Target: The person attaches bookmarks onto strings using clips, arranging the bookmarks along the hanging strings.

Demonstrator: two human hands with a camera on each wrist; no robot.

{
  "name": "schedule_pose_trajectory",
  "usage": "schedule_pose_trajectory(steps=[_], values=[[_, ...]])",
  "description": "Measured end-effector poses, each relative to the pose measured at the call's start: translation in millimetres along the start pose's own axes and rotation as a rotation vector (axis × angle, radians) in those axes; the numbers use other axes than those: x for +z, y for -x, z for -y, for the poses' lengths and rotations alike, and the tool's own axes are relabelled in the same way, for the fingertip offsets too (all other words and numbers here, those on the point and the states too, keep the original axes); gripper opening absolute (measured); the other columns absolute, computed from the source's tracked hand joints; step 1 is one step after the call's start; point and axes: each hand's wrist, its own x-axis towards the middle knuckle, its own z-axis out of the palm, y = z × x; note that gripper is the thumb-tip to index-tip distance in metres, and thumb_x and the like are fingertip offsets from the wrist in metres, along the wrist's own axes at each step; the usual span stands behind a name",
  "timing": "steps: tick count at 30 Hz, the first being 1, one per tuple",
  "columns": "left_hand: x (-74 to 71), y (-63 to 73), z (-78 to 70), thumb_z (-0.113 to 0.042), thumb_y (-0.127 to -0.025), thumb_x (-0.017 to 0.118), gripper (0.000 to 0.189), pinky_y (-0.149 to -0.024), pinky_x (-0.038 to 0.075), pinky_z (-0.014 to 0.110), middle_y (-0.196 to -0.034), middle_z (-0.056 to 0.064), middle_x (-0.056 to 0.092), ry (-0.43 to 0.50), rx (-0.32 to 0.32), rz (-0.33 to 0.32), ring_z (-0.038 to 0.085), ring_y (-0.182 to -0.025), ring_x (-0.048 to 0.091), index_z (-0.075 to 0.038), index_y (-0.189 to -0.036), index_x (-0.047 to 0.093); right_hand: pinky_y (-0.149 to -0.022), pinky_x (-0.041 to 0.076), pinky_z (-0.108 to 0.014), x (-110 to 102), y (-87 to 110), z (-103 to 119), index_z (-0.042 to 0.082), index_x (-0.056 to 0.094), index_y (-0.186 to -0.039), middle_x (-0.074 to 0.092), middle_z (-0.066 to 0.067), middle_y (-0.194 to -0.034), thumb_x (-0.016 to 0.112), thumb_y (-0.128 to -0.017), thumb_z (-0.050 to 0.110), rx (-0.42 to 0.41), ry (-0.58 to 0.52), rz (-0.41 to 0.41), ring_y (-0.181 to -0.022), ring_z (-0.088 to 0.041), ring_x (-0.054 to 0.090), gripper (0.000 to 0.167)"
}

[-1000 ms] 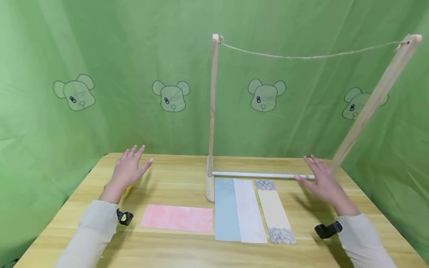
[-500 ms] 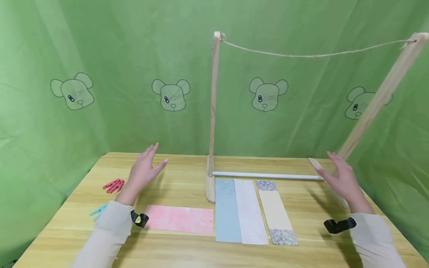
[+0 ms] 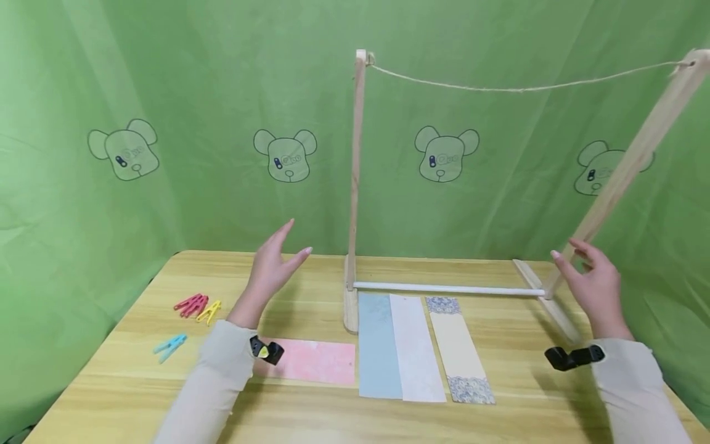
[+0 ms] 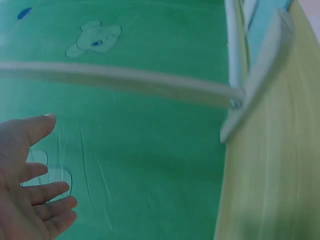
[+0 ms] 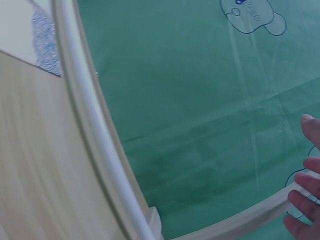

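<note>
My left hand (image 3: 269, 266) is raised over the table to the left of the wooden frame's left post (image 3: 355, 172), thumb apart and palm empty. In the left wrist view its fingers (image 4: 50, 192) are spread in the air below that post. My right hand (image 3: 599, 285) is beside the slanting right post (image 3: 627, 166), thumb apart from loosely bent fingers. In the right wrist view its fingertips (image 5: 300, 197) overlap the post and hold nothing. A sagging twine (image 3: 516, 90) joins the post tops, and a white rod (image 3: 449, 288) links their feet.
Before the frame lie blue (image 3: 380, 351), whitish (image 3: 418, 354) and cream patterned (image 3: 459, 345) paper strips. A pink strip (image 3: 318, 361) lies left, partly under the left wrist. Red (image 3: 191, 304), yellow (image 3: 209, 312) and blue (image 3: 170, 347) clothespins lie far left. Green cloth (image 3: 222, 74) surrounds the table.
Both hands have moved to the right, the left toward the left post and the right along to the right post. The clothespins, earlier covered by the left arm, now show.
</note>
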Motion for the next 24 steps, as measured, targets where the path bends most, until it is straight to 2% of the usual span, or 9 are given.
schedule_pose_trajectory(steps=[2,5,8,13,17,20,24], values=[[5.1,-2.9,-8.1,-0.036,-0.088,0.066,0.073,-0.112,0.029,0.044,-0.148,0.012,0.036,0.04,0.008,-0.027,0.032,-0.134,0.036,-0.01,-0.146,0.031,-0.111,0.031,-0.044,-1,-2.6,2,0.008,0.038,-0.142,0.035,-0.015,-0.149,0.056,-0.093,0.04,0.021,-0.026,-0.033,-0.134,-0.023,0.036,0.062],[13.7,-6.6,-19.6,-0.032,-0.087,0.067,0.07,-0.109,0.034,0.043,-0.144,0.012,0.042,0.089,0.01,-0.069,0.031,-0.13,0.042,-0.01,-0.144,0.035,-0.111,0.033,-0.035,-3,-7.1,5,0.011,0.041,-0.141,0.038,-0.005,-0.148,0.058,-0.092,0.041,0.039,-0.058,-0.064,-0.13,-0.011,0.039,0.06],[22.7,-9.7,-29.0,-0.031,-0.087,0.068,0.066,-0.106,0.039,0.042,-0.14,0.013,0.047,0.127,0.006,-0.1,0.03,-0.126,0.047,-0.01,-0.142,0.039,-0.108,0.036,-0.028,-4,-11.3,10,0.014,0.046,-0.138,0.045,0.0,-0.143,0.061,-0.09,0.036,0.062,-0.12,-0.124,-0.124,-0.006,0.044,0.055],[36.3,-14.4,-43.1,-0.027,-0.087,0.068,0.061,-0.103,0.043,0.038,-0.135,0.013,0.052,0.164,0.034,-0.114,0.03,-0.123,0.051,-0.008,-0.14,0.043,-0.094,0.044,-0.014,-8,-17.2,16,0.016,0.059,-0.127,0.06,0.004,-0.125,0.069,-0.086,0.023,0.1,-0.294,-0.323,-0.106,-0.003,0.054,0.042],[43.7,-18.3,-49.8,-0.025,-0.087,0.068,0.059,-0.098,0.047,0.037,-0.133,0.014,0.054,0.183,0.051,-0.123,0.029,-0.12,0.053,-0.006,-0.138,0.045,-0.088,0.046,-0.012,-14,-25.2,21,0.013,0.063,-0.12,0.063,0.005,-0.114,0.072,-0.083,0.017,0.115,-0.435,-0.43,-0.097,-0.002,0.058,0.038],[47.8,-20.8,-52.1,-0.025,-0.087,0.068,0.058,-0.094,0.05,0.038,-0.132,0.015,0.055,0.197,0.054,-0.129,0.029,-0.118,0.054,-0.005,-0.137,0.046,-0.09,0.045,-0.013,-19,-32.7,24,0.013,0.063,-0.118,0.06,0.008,-0.111,0.074,-0.081,0.017,0.156,-0.513,-0.448,-0.097,-0.002,0.056,0.039],[53.7,-22.4,-54.3,-0.024,-0.087,0.068,0.057,-0.092,0.052,0.036,-0.132,0.014,0.055,0.223,0.03,-0.13,0.028,-0.116,0.055,-0.006,-0.136,0.046,-0.088,0.044,-0.01,-23,-40.1,24,0.014,0.062,-0.115,0.058,0.01,-0.108,0.077,-0.079,0.016,0.222,-0.597,-0.428,-0.097,-0.001,0.053,0.039]])
